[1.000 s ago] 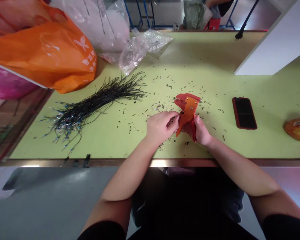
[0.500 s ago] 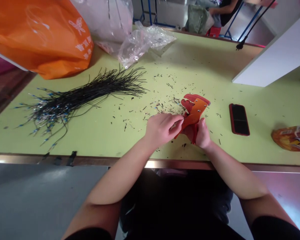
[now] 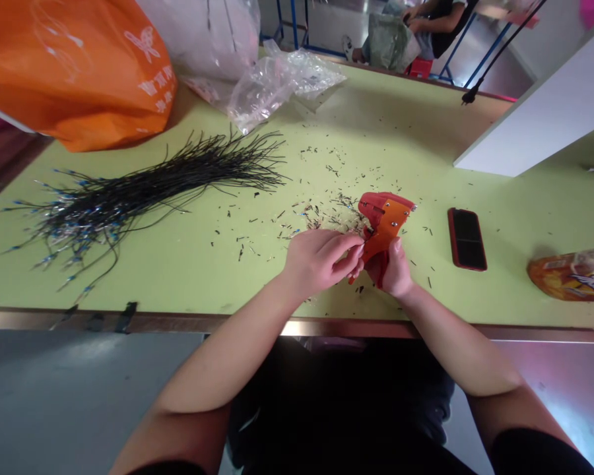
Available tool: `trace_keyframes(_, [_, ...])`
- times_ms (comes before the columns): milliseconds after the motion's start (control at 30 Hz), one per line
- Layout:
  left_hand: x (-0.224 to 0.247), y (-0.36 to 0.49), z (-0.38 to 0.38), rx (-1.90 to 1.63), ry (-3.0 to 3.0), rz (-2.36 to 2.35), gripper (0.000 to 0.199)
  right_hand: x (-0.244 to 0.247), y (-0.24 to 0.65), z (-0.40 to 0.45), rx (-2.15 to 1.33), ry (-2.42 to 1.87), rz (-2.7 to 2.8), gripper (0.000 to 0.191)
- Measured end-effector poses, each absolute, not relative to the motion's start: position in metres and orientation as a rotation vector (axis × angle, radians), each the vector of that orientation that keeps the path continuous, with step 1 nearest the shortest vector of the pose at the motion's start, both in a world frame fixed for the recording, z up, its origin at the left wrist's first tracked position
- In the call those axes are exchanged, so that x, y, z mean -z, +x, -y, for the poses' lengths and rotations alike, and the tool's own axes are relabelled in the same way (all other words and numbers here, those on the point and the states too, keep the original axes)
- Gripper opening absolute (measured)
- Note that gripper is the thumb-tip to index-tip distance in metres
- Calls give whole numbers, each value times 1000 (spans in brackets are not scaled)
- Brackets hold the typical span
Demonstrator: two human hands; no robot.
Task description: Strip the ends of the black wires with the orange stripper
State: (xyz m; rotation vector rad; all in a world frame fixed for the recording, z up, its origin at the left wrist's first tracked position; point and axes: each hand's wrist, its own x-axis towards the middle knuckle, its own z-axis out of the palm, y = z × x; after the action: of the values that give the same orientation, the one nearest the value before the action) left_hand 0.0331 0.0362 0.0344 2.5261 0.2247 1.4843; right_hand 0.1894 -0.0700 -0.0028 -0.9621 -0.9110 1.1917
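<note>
My right hand [image 3: 395,269] is wrapped round the handles of a red and orange hand tool [image 3: 387,224], whose jaws point up and to the left. Close against the tool's left side, my left hand [image 3: 321,260] has its thumb and fingers pinched together; what they hold is too small to make out. Many short black offcuts [image 3: 334,214] lie scattered on the green table around the tool. To the left rests a long bundle of black wires [image 3: 178,175] with blue and silvery ends.
An orange bag [image 3: 79,72] and clear plastic bags [image 3: 277,79] stand at the back left. A phone [image 3: 468,239] and an orange-brown packaged container [image 3: 571,276] lie at the right, below a white panel [image 3: 539,112]. Beyond the table sits a person [image 3: 438,26].
The tool's red jaws, apart before, are now closed together. The whole view has shifted slightly, and both hands stay near the tool.
</note>
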Motion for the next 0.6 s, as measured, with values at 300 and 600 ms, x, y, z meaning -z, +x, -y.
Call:
trace_keyframes(300, [-35, 34, -36, -1512, 2510, -202, 9, -2, 187, 71, -1202, -979, 907, 74])
trace_keyframes(600, [-31, 34, -37, -1458, 2457, -255, 7, -6, 193, 62, -1202, -983, 840, 76])
